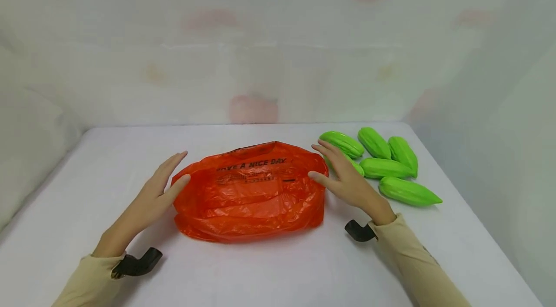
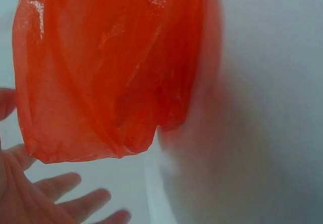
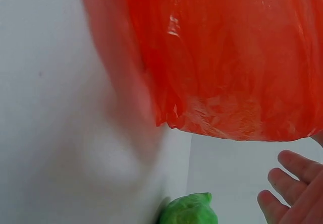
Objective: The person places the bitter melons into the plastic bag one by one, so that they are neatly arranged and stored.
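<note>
A red plastic bag [image 1: 256, 201] with dark printed lettering stands on the white table, its mouth spread wide toward the head camera. My left hand [image 1: 158, 193] is at the bag's left side, fingers straight and spread. In the left wrist view the fingers [image 2: 83, 204] reach past the bag's edge and pinch nothing. Opposite it, my right hand [image 1: 345, 179] is at the bag's right side, also with straight fingers. The right wrist view has its fingertips [image 3: 287, 181] just beyond the bag's rim. Both palms face inward toward the bag.
Several bright green, ridged, pointed vegetable-like pieces [image 1: 386, 168] lie in a group at the back right, partly behind my right hand. A pale patterned curtain [image 1: 278, 80] hangs behind the white table [image 1: 278, 273], with pale walls of cloth at both sides.
</note>
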A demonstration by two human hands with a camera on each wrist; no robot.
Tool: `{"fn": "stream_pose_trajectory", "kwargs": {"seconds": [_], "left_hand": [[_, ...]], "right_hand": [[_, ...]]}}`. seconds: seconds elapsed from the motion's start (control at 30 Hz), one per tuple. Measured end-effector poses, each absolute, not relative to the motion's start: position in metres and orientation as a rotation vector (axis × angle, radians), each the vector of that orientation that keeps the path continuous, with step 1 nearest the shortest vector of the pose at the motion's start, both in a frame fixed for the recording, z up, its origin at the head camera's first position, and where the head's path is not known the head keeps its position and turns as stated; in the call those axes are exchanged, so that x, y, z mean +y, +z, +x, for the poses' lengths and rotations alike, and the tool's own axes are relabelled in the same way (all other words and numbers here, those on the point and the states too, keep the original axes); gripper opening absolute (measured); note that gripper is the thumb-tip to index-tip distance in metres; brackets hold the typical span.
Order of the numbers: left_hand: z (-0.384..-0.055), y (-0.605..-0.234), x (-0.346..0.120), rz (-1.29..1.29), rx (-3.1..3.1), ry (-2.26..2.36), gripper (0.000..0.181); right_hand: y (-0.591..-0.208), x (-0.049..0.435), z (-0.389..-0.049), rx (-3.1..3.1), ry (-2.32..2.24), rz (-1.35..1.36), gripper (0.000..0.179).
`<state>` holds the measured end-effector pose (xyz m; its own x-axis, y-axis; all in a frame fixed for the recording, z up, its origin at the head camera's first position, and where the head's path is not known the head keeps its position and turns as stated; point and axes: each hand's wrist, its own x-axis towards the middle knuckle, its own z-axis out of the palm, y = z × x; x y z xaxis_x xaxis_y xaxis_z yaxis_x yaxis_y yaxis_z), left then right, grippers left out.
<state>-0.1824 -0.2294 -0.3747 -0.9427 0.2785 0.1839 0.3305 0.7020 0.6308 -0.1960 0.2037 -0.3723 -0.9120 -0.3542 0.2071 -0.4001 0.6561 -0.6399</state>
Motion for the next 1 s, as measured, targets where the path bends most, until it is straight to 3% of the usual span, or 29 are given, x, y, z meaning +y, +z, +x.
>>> {"fn": "stream_pose_trajectory", "kwargs": {"seconds": [0.4, 1.0], "left_hand": [[-0.181, -0.389, -0.229, -0.515, -2.915, -1.237, 0.074], [-0.184, -0.412, -0.229, -0.502, -2.739, -1.419, 0.066]], "right_hand": [[-0.377, 0.201, -0.197, -2.845, 1.098, 0.659, 0.071], [-0.386, 0.203, -0.194, -2.847, 1.188, 0.678, 0.072]]}}
